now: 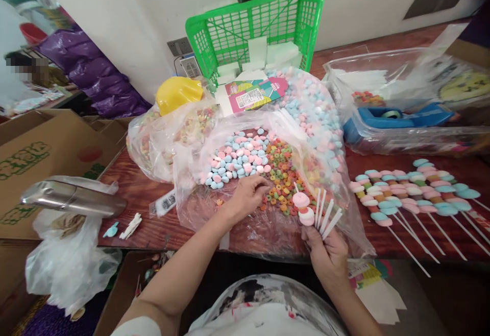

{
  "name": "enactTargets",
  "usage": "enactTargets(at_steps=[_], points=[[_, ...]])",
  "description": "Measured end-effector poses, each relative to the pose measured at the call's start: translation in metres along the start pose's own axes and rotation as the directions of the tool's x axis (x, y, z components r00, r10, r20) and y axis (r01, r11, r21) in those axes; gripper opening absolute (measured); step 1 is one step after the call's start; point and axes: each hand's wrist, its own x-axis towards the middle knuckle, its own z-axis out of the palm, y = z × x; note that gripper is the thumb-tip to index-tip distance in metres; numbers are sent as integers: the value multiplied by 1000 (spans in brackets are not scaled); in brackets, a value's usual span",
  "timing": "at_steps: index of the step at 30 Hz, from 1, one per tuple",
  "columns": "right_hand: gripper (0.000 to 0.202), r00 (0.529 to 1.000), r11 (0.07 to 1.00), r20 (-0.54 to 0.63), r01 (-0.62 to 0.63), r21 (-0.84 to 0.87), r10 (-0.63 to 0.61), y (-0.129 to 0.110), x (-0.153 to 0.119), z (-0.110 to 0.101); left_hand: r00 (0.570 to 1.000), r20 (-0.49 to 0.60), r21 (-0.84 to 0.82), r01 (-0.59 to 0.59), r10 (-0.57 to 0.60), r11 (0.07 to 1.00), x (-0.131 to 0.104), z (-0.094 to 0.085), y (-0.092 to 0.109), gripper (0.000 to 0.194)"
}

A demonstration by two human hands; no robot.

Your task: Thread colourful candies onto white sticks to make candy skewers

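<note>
My right hand [329, 254] is closed around several white sticks [324, 216] fanned out to the right. One stick it grips carries pink and white marshmallow candies [300, 199] with orange rings between them; its tip sticks out on top. My left hand [249, 194] reaches over the plastic sheet, its fingers bent together at the edge of the coloured cereal rings [285, 172]. What is between those fingertips, if anything, is hidden. Just beyond lies a pile of pink, blue and white candies [239, 157].
Finished candy skewers [413, 190] lie in rows at the right. Behind are a green basket [252, 17], a bag of candies [314, 106] and a clear bin [413, 134] with a blue tape dispenser [398, 116]. A steel flask [72, 198] lies at the left edge.
</note>
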Motion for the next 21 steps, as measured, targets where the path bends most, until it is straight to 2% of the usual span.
enactTargets(at_steps=[4, 10, 12, 14, 15, 16, 18, 19, 20, 21], points=[[19, 999, 999, 24, 27, -42, -26, -3, 2, -1, 1000, 9, 27, -18, 18, 999, 3, 11, 12, 17], [20, 995, 993, 40, 91, -78, -88, -6, 3, -3, 996, -12, 174, -87, 90, 981, -8, 22, 24, 24], [18, 992, 987, 40, 123, -104, -119, -7, 4, -3, 993, -66, 62, -94, 98, 994, -11, 22, 23, 21], [18, 988, 980, 45, 155, -126, -151, -8, 5, -3, 985, -172, -216, -31, -7, 976, -13, 18, 22, 15], [18, 985, 977, 44, 169, -132, -164, -10, 5, -4, 971, -211, -399, 19, -112, 917, -15, 16, 22, 11], [18, 983, 974, 49, 180, -138, -175, -11, 6, -4, 949, -214, -582, 66, -231, 810, -17, 12, 23, 10], [17, 978, 966, 88, 203, -158, -191, -15, 7, -5, 896, -139, -849, 111, -422, 517, -23, 5, 25, 21], [16, 972, 959, 120, 222, -173, -203, -16, 7, -5, 876, -96, -916, 108, -472, 386, -27, 1, 27, 27], [15, 962, 949, 156, 252, -191, -224, -17, 6, -5, 864, -68, -952, 94, -499, 292, -31, -2, 30, 30], [15, 949, 934, 191, 290, -210, -252, -18, 6, -4, 854, -61, -968, 75, -516, 238, -35, -5, 32, 32]])
